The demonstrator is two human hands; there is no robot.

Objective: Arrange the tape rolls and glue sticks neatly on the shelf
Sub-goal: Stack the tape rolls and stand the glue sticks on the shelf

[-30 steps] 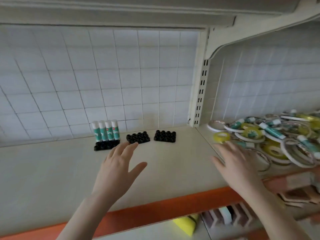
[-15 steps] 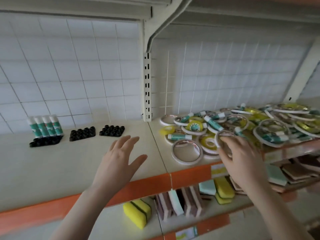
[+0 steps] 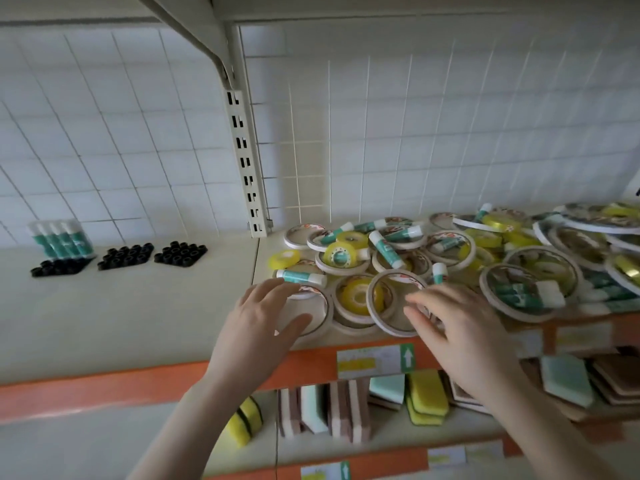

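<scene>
Both hands reach into the heap of tape rolls (image 3: 398, 271) and glue sticks (image 3: 386, 249) at centre right, so the picking step is starting. The left hand (image 3: 263, 317) is spread open over a white ring of tape (image 3: 313, 315); the right hand (image 3: 460, 327), fingers loosely curved, touches another ring (image 3: 384, 306) but grips nothing yet. Next, I judge, comes closing on one roll and carrying it to the bare shelf (image 3: 138, 306) at left.

White wire-grid back panel (image 3: 450, 133) behind cream shelf board (image 3: 121, 306); slotted cream upright (image 3: 246, 161) between bays; orange front edge (image 3: 104, 386); soft, even light.
</scene>
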